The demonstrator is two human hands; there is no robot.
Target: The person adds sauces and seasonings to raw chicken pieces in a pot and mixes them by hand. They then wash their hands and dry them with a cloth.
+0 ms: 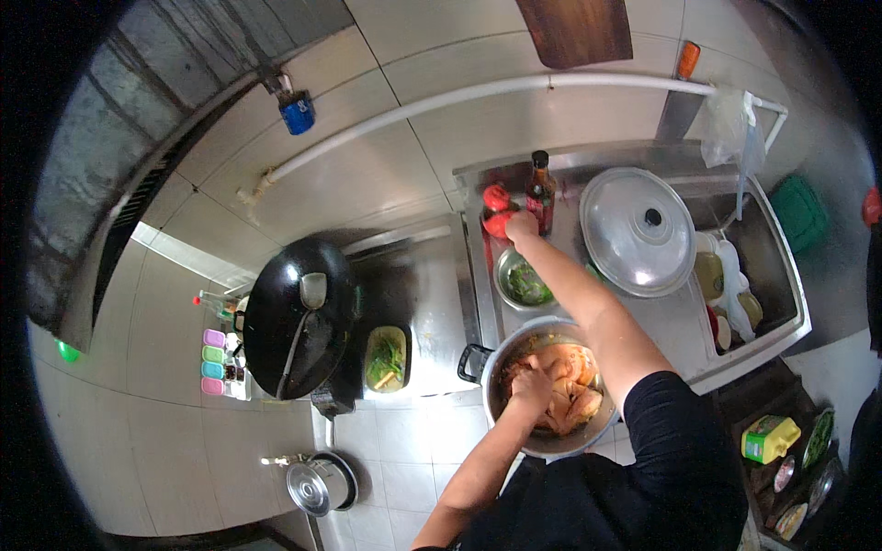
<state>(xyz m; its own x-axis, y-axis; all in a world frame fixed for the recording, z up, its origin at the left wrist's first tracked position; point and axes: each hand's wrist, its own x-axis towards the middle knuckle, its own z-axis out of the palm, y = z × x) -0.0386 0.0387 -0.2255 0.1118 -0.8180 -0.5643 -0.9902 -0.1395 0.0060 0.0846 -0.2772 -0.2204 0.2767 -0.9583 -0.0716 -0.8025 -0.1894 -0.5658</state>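
Note:
My left hand (531,386) is down inside a metal pot (491,367), its fingers pressed into pale pieces of raw meat (574,390) in an orange-brown marinade. My right hand (521,227) is stretched far across the steel counter to a red container (497,209) next to a dark sauce bottle (540,197) with a black cap; it touches or grips the red container, but the fingers are too small to read. Between the two hands sits a small metal bowl of chopped greens (525,281).
A large pot lid (638,230) lies on the counter beside a sink (776,266) holding dishes. A black wok (299,317) with a ladle sits on the stove, a plate of vegetables (386,358) beside it. Coloured seasoning boxes (213,363) stand at the left.

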